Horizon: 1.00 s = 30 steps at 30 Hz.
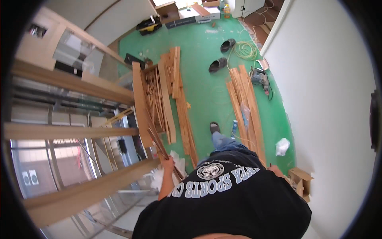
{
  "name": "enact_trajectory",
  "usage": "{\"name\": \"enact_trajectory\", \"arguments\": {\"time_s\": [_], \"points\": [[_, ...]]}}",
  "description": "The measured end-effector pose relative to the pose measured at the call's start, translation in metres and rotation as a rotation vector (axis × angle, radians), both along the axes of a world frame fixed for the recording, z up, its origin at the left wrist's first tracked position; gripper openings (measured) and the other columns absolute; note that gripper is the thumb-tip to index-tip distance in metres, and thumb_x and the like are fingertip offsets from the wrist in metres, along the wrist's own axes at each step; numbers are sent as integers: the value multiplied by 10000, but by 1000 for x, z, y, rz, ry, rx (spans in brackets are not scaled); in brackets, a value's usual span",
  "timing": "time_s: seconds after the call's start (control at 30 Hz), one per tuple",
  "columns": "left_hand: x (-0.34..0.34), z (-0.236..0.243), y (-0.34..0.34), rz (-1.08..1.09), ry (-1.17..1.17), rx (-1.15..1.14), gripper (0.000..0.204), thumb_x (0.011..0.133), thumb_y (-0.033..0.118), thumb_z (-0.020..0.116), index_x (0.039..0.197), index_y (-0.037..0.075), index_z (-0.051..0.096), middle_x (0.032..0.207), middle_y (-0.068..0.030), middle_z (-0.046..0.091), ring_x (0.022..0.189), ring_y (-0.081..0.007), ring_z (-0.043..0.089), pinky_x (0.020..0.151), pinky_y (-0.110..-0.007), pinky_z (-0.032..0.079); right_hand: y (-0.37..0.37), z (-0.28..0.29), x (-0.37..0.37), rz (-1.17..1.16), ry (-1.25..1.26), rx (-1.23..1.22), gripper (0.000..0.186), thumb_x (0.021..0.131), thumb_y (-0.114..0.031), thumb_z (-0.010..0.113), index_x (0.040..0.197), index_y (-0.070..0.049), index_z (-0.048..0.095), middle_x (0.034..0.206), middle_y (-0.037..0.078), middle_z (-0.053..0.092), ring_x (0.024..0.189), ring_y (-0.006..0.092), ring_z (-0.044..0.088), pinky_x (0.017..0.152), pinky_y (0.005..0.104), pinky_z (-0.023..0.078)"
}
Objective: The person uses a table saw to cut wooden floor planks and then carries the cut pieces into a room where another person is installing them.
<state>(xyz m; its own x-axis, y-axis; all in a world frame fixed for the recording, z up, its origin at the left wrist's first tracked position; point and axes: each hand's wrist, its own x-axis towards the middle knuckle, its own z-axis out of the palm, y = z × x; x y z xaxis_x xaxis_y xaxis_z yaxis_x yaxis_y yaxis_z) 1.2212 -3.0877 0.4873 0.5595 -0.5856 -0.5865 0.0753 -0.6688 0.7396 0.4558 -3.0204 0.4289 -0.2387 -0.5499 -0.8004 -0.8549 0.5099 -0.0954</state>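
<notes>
My left hand (168, 164) is closed around a few thin brown wood strips (160, 145), which slant up from beside my body toward a long cardboard box (139, 107). That box lies open and holds many loose wood strips (153, 91). Low by my right side, my right hand (275, 170) is partly hidden by my shirt. A small dark tip shows at its fingers, too small to name. Just beyond that hand stands an open cardboard carton (301, 179).
Wood planks (248, 103) lie on the green floor covering (203, 99), with more planks (181, 111) beside the box. A corded power tool (260, 77), dark slippers (218, 64), a coiled hose (244, 50) and a white plastic bag (283, 146) lie around. Wooden-framed windows (71, 130) line the left.
</notes>
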Motion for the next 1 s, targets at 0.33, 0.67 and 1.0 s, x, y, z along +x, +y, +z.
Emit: {"name": "enact_trajectory", "arguments": {"time_s": [0.33,0.67,1.0], "points": [[23,11,-365,-505,-134,279,336,871,167,633,1136,-39,656,853,-146,689,720,-239,685,644,-377,547,-772,165,251,-172,-740,-818,220,1023,-227,571,1091,-45,672,900,115,732,865,197,714,779,336,552],[119,39,-831,-679,-22,461,211,816,133,665,907,-46,728,748,-120,698,688,-266,704,624,-399,544,-844,-4,207,-110,-272,-201,218,975,-238,604,900,-55,697,765,125,726,665,210,686,627,381,543],[66,10,-1295,-845,-152,267,235,837,133,689,1040,15,707,803,-77,705,733,-178,689,672,-339,547,-1113,27,159,-894,-6,-121,296,963,-204,583,1169,-31,707,995,249,710,866,391,734,726,481,584]]}}
